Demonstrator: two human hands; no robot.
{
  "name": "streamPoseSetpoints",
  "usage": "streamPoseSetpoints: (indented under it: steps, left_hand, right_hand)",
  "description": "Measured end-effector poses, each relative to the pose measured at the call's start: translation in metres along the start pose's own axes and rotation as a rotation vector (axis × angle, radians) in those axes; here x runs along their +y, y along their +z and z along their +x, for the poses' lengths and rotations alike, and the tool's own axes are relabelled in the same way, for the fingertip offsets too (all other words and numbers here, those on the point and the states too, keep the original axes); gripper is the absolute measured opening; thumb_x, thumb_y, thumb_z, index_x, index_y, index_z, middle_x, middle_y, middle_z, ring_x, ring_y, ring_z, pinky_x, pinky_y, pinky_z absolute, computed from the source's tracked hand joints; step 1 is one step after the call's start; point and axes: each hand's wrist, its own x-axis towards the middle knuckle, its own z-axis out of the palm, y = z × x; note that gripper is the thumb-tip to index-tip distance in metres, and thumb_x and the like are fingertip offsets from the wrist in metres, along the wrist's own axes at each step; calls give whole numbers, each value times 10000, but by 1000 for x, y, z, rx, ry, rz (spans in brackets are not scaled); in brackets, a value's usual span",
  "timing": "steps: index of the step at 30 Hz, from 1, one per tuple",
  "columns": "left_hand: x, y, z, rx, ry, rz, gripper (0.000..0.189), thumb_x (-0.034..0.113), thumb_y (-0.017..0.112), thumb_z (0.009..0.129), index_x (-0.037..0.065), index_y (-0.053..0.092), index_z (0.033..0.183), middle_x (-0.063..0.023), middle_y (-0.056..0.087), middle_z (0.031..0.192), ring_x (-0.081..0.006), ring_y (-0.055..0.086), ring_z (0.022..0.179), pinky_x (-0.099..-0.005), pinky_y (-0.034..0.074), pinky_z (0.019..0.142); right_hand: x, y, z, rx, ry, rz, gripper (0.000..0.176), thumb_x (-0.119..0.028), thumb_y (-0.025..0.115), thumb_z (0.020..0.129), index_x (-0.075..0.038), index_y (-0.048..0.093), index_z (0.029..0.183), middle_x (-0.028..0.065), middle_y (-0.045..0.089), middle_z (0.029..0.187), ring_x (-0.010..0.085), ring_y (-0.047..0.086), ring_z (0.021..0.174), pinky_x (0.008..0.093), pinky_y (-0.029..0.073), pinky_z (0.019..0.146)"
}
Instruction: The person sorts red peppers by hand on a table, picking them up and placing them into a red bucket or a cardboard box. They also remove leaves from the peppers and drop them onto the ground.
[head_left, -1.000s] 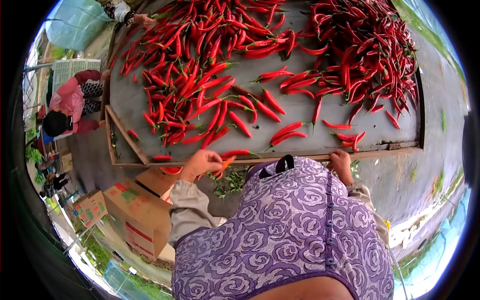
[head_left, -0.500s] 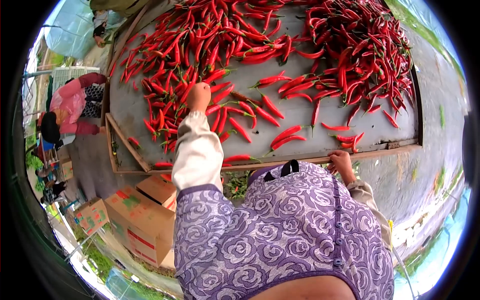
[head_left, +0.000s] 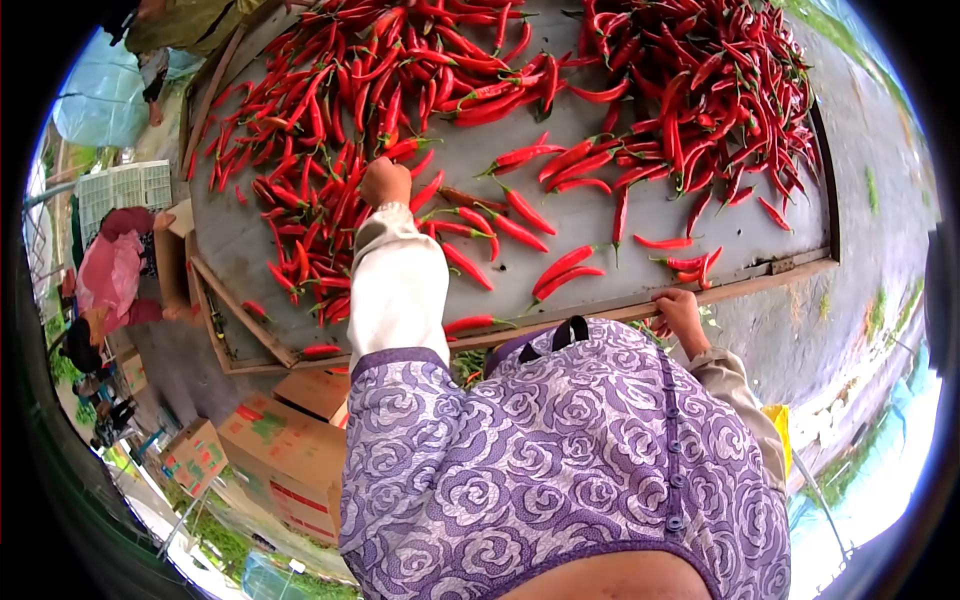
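My left hand (head_left: 385, 183) is closed over the left pile of red chili peppers (head_left: 310, 190). Its back faces me, and whatever the fingers may hold is hidden. Several loose chilies lie just right of it, among them a dull brownish one (head_left: 470, 199). At the near side of the grey table (head_left: 400, 310), my right hand (head_left: 683, 318) has its fingers curled at the wooden rim (head_left: 745, 292). A small group of chilies (head_left: 692, 264) lies just beyond that hand.
A larger chili pile (head_left: 710, 90) covers the table's far right. A loose wooden strip (head_left: 243, 310) crosses the near left corner. Cardboard boxes (head_left: 285, 450) stand below on the left. Another person in pink (head_left: 112, 270) is at the left, near a pale crate (head_left: 125, 190).
My view has shifted slightly, so the table appears tilted and a little further left. My left hand stays at the left pile, its fingers now more hidden. My right hand remains at the rim.
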Motion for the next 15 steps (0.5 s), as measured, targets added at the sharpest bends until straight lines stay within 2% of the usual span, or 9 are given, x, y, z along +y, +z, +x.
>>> streamPoseSetpoints:
  steps: [1,3,4,5,6,9,11,13,15]
  left_hand:
    - [-9,1,2,-1,0,-1,157,210,663,801,84,736,857,-170,711,859,-354,698,804,-437,549,690]
    - [-30,5,5,-172,87,-743,161,182,647,798,40,717,828,-126,716,799,-294,684,718,-406,525,670]
    - [-40,9,1,-293,4,-1018,151,153,631,806,13,678,780,-34,647,673,-170,584,575,-325,454,559]
    - [-32,-42,-25,-526,-121,-1143,121,128,627,820,29,655,755,37,542,599,-76,473,507,-252,357,478]
    - [-42,-59,-45,-698,-57,-1207,94,119,641,818,69,638,739,55,482,568,-38,399,474,-220,278,448]
    - [-74,-90,-114,-1207,129,-835,155,198,707,817,54,676,768,11,573,605,-77,500,536,-265,404,511]
    - [-78,-107,-158,-1491,450,-344,259,275,710,817,16,722,809,-4,653,706,-97,572,594,-288,462,570]
    - [-74,-111,-183,-1714,474,-17,332,349,735,798,23,742,855,-44,699,761,-153,634,681,-317,499,650]
    - [-66,-114,-173,-1286,700,-112,310,328,722,790,59,716,944,-103,692,818,-218,656,779,-329,503,714]
  right_hand:
    - [1,-1,0,0,0,-1,247,-60,506,860,67,652,1013,163,644,576,220,621,413,296,474,355]
    - [2,0,1,19,10,13,246,-56,508,860,67,651,1018,158,644,576,218,617,408,295,473,353]
    - [1,1,0,17,14,13,246,-56,508,860,67,651,1018,158,644,576,218,617,408,295,473,353]
    - [-1,1,-2,27,21,27,232,-55,508,874,60,652,1014,146,636,565,207,602,396,292,462,345]
    - [-2,2,-3,35,28,39,219,-53,508,888,53,653,1011,133,627,555,197,587,383,289,451,336]
    - [1,1,0,34,7,32,222,-59,512,890,52,655,1017,132,628,555,199,589,385,292,453,338]
    - [2,-1,1,19,16,34,239,-58,507,880,57,650,1033,139,635,567,208,600,394,292,461,343]
    - [2,-2,4,14,19,46,257,-57,503,871,63,644,1049,146,643,580,217,610,403,293,469,348]
    - [5,-5,5,-24,34,58,254,-56,501,871,60,643,1047,148,640,578,220,612,405,298,474,346]
